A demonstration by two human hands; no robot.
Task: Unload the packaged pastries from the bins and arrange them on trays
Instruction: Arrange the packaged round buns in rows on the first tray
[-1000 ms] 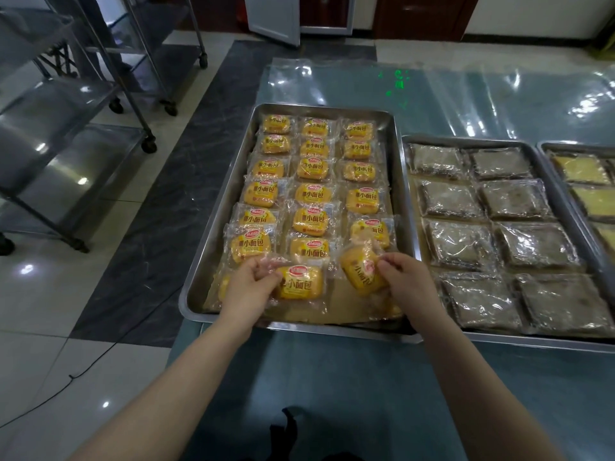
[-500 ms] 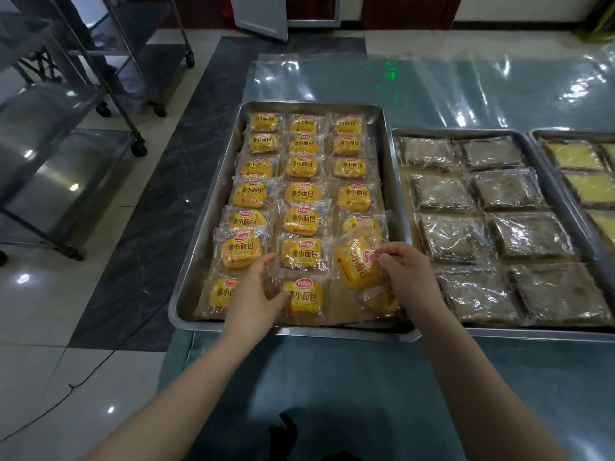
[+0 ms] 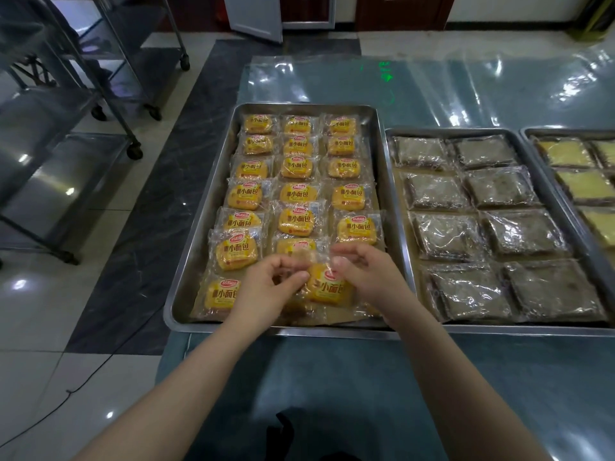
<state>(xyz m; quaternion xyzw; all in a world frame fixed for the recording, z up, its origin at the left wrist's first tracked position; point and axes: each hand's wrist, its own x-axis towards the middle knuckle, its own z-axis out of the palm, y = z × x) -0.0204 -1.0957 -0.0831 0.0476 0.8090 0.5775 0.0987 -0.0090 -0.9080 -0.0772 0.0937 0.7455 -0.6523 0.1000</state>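
Note:
A steel tray (image 3: pixel 196 261) holds three columns of yellow packaged buns in clear wrappers. Near its front edge, both hands meet over one yellow bun packet (image 3: pixel 327 289). My left hand (image 3: pixel 266 289) pinches the packet's clear wrapper at its left top corner. My right hand (image 3: pixel 364 272) pinches the wrapper at the right top corner. Another bun (image 3: pixel 219 296) lies at the front left corner, partly hidden by my left hand. The front right corner of the tray is hidden behind my right wrist.
A second steel tray (image 3: pixel 397 201) to the right holds brown wrapped pastries in two columns. A third tray (image 3: pixel 527 136) with yellow cakes sits at the far right. The table (image 3: pixel 332 377) has a clear plastic cover. Wheeled steel racks (image 3: pixel 83 104) stand on the floor to the left.
My right hand carried the tilted packet left to the front middle of the tray. My left hand left the middle packet and now pinches the same wrapper with the right.

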